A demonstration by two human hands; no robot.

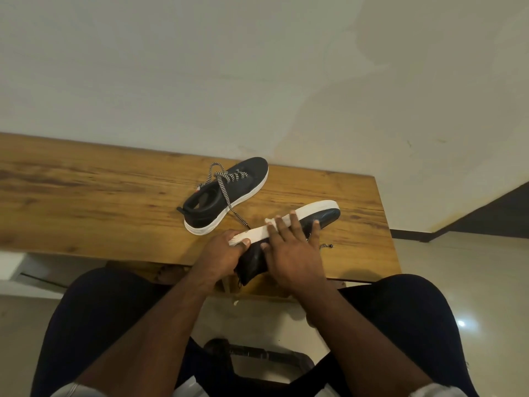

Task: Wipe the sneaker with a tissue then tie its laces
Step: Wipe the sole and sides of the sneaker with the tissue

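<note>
Head view shows the sneaker [320, 217] tipped on its side at the desk [86, 190] edge, light with a firm sole, left hand [223, 253] gripping its heel, right hand [292, 247] pressing a tissue [270, 221] flat-fingered against the sole, second sneaker [226, 193] nearby.

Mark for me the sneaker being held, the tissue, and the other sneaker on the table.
held sneaker [326, 217]: head view, on its dark toe.
tissue [270, 221]: head view, on the white corner showing beside the right hand's fingers.
other sneaker [252, 170]: head view, on its dark toe.
</note>
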